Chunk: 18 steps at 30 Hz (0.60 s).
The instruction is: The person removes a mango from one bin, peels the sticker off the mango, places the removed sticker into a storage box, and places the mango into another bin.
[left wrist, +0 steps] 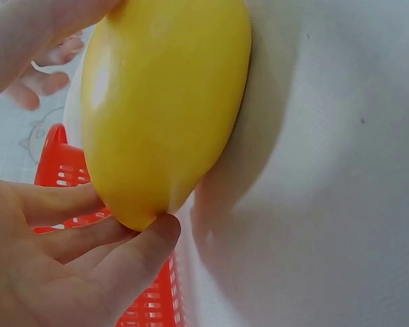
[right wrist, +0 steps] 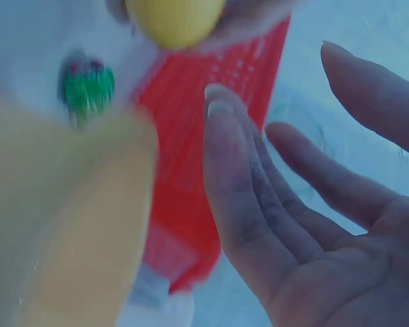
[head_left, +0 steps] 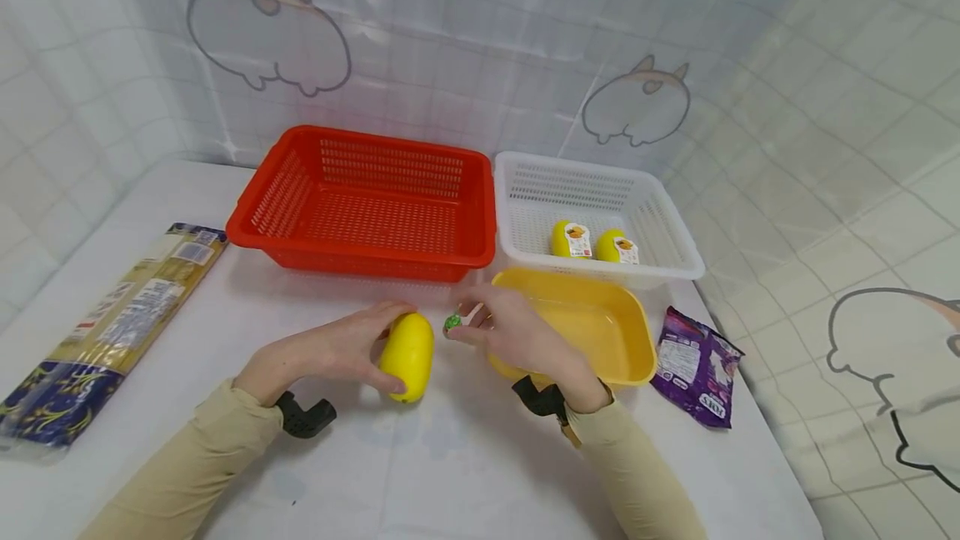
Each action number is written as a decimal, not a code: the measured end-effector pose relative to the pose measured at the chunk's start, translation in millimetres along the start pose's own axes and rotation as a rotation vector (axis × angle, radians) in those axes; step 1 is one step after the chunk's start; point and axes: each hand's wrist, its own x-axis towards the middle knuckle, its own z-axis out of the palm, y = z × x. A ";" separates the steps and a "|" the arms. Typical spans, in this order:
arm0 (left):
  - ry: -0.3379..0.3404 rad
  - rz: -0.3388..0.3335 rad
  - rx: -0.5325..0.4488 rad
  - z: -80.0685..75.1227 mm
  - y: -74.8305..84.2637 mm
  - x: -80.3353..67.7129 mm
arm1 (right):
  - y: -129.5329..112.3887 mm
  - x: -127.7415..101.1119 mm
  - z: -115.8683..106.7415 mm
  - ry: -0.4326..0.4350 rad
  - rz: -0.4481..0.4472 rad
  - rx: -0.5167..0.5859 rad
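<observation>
Long beige sleeves, black gear strapped at both wrists, hands bare.
The left sleeve [head_left: 187, 473] and the right sleeve [head_left: 633, 473] are plain beige cloth, loose and softly creased, each running down to the wrist; the left cuff bunches into folds. Beside the left cuff sits a black wrist mount [head_left: 306, 418], matte, chunky and angular, with a notch cut into its outline. A second black mount [head_left: 538, 398] sits at the right wrist. The left hand [head_left: 343, 348] and right hand [head_left: 523, 330] are uncovered, and short fingernails show on the right.
</observation>
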 end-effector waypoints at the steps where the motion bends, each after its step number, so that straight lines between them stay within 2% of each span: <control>1: 0.001 0.001 -0.003 0.1 -0.1 -0.3 | -0.7 0.9 4.2 -0.010 -0.015 0.019; 5: 0.004 -0.002 -0.015 1.0 0.1 -0.7 | -3.2 4.1 19.3 -0.044 -0.044 0.031; 12: 0.006 0.006 -0.021 3.0 -0.5 0.5 | -2.9 6.4 37.3 -0.076 -0.009 -0.080; 18: 0.003 -0.002 -0.036 2.6 -0.5 0.5 | -0.6 10.7 50.8 -0.089 -0.023 -0.109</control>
